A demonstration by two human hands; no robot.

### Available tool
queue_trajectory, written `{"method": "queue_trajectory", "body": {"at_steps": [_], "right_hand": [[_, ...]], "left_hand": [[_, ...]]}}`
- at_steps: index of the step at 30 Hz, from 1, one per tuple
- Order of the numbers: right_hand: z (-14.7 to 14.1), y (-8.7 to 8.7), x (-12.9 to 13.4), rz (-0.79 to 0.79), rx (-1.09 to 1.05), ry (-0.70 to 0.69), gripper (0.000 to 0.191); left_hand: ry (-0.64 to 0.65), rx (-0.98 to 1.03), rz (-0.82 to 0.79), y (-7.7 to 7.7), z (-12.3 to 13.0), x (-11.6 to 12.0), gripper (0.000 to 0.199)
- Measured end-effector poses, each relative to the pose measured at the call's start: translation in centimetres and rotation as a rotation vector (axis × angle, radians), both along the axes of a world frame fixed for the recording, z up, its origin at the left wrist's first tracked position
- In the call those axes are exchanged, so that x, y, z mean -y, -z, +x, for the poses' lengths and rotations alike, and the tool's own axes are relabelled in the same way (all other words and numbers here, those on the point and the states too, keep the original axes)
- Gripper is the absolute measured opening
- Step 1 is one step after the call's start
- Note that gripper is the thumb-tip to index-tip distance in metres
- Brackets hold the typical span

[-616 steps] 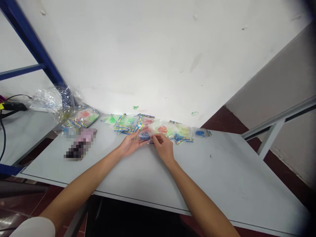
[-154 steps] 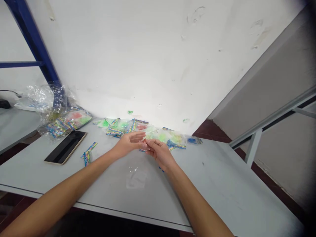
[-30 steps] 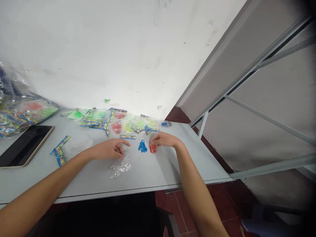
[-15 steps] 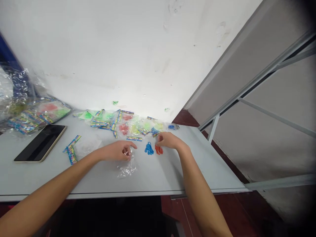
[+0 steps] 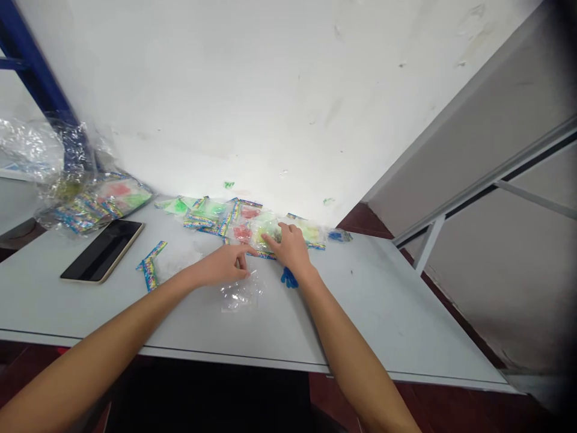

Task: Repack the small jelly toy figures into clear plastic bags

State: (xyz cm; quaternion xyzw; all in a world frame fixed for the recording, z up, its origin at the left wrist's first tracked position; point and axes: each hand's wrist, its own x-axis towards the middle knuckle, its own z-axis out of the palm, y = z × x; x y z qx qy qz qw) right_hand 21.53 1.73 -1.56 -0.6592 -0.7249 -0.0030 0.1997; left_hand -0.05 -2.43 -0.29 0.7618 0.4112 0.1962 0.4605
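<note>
Light things slip easily here: a careless sweep could drag the crumpled clear wrapper (image 5: 241, 294) into the row of toy packets (image 5: 234, 219) along the far side of the tabletop (image 5: 90, 307), or bury the loose blue sticky-hand toy (image 5: 289, 278) under a wrist. The left hand (image 5: 223, 266) curls loosely over the wrapper, holding nothing visible; the right hand (image 5: 291, 249) spreads open, fingertips on the packets.
</note>
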Motion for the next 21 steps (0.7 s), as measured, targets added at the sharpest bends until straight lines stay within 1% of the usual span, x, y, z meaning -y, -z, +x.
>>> {"method": "queue_trajectory", "body": {"at_steps": [2, 3, 6, 10, 14, 17, 19, 21], "right_hand": [[-0.4, 0.6, 0.0, -0.028, 0.044, -0.025, 0.069], [-0.5, 0.7, 0.0, -0.038, 0.054, -0.037, 0.07], [-0.6, 1.0, -0.2, -0.018, 0.025, -0.046, 0.065], [-0.4, 1.1, -0.5, 0.009, -0.127, -0.021, 0.062], [0.3, 0.5, -0.7, 0.016, -0.341, 0.027, 0.06], [0.9, -0.5, -0.7, 0.076, -0.553, 0.063, 0.056], [1.2, -1.3, -0.4, 0.144, -0.712, 0.088, 0.056], [1.2, -2.2, 0.2, 0.132, -0.891, 0.069, 0.06]], "left_hand": [[-0.01, -0.088, 0.073, 0.4, 0.0, -0.1, 0.052], [-0.007, -0.126, 0.1, 0.6, -0.1, -0.1, 0.053], [0.021, -0.18, 0.134, 0.7, -0.1, 0.0, 0.056], [0.036, -0.197, 0.12, 0.5, -0.2, 0.1, 0.061], [0.023, -0.224, 0.151, 0.8, -0.2, 0.1, 0.064], [-0.049, -0.215, 0.259, 1.1, 0.2, 0.2, 0.057], [-0.155, -0.171, 0.322, 1.1, 0.5, 0.1, 0.052], [-0.284, -0.058, 0.319, 0.7, 0.8, 0.0, 0.051]]}}
